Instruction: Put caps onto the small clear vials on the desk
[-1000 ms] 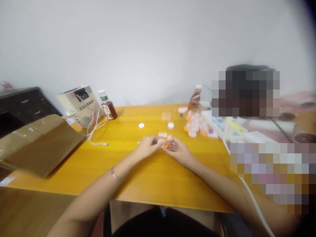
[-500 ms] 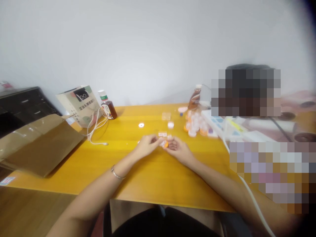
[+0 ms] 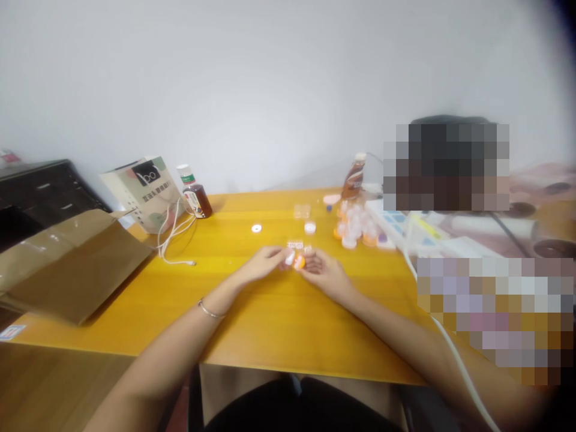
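Note:
Over the middle of the yellow-brown table, my left hand is closed on a small whitish, partly clear piece. My right hand grips a small round orange piece, like a cap, by its right side. The two pieces are side by side, and blur hides whether they touch. Just beyond my fingers lies a strip with red-and-white print. Farther back are a flat white disc, a round white-topped piece and a clear box.
A heap of small clear and orange containers stands at right, before a brown drink bottle. Another person sits beyond a white cable. Left are a dark bottle, paper bag, coiled cable and cardboard box.
My left hand has drawn slightly left, and the whitish piece now shows apart from the orange one. My right hand stays nearly still.

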The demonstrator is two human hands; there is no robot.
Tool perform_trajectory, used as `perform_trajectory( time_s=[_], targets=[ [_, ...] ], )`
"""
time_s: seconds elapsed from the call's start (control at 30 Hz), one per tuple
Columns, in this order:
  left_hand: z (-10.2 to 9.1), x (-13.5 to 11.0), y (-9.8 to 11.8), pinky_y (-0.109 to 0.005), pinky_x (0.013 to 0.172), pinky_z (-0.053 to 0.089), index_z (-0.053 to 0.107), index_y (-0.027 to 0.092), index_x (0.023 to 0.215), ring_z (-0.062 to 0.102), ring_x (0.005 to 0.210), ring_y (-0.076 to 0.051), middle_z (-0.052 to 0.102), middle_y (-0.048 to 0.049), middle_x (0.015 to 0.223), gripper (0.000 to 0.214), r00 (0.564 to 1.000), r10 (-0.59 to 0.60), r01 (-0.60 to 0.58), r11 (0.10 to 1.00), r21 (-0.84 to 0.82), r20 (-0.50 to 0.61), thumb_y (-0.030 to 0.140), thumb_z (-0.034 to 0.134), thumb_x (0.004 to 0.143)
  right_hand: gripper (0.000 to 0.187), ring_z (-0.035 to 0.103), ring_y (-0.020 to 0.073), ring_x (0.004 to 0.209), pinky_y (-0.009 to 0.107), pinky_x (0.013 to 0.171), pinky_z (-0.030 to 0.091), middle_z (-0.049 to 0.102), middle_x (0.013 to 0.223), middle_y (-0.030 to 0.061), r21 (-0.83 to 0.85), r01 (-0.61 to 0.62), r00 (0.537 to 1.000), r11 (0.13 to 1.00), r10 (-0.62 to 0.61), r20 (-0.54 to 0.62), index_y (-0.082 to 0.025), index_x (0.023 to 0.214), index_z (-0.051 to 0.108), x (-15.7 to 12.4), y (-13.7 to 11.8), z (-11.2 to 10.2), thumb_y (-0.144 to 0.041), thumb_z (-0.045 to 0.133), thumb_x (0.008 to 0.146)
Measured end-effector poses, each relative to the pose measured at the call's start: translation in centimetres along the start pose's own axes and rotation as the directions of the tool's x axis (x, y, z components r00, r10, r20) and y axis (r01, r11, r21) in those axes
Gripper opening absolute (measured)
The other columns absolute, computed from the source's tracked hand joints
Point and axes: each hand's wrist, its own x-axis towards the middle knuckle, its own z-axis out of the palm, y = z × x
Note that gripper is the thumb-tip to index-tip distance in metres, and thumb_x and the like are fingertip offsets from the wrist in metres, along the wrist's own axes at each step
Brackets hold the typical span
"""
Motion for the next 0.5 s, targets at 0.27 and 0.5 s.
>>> perform_trajectory(
  time_s=[0.27, 0.5],
  targets=[
    [0.9, -0.5, 0.8, -0.022, 0.058, 0.037, 0.059, 0.012, 0.071, 0.049, 0.06, -0.011, 0.056, -0.0012, 0.064, 0.047, 0.995, 0.008, 0.012, 0.98, 0.197, -0.101, 0.054, 0.038, 0.079, 0.024, 0.063, 0.0145, 0.075, 0.031, 0.075, 0.051, 0.066, 0.083, 0.0038, -0.007, 0.021, 1.0, 1.0, -0.021, -0.005, -0.019, 0.086, 0.053, -0.1, 0.0, 0.0, -0.029, 0.064, 0.066],
    [2.4, -1.0, 1.2, -0.024, 0.06, 0.037, 0.06, 0.013, 0.076, 0.051, 0.062, -0.013, 0.061, -0.0035, 0.069, 0.045, 0.971, 0.036, 0.034, 0.957, 0.287, -0.234, 0.053, 0.041, 0.078, 0.026, 0.064, 0.0149, 0.074, 0.033, 0.076, 0.052, 0.066, 0.08, 0.0021, -0.024, 0.029, 0.999, 0.999, -0.03, -0.042, -0.021, 0.09, 0.053, -0.3, -0.2, 0.1, -0.028, 0.064, 0.067]
  ],
)
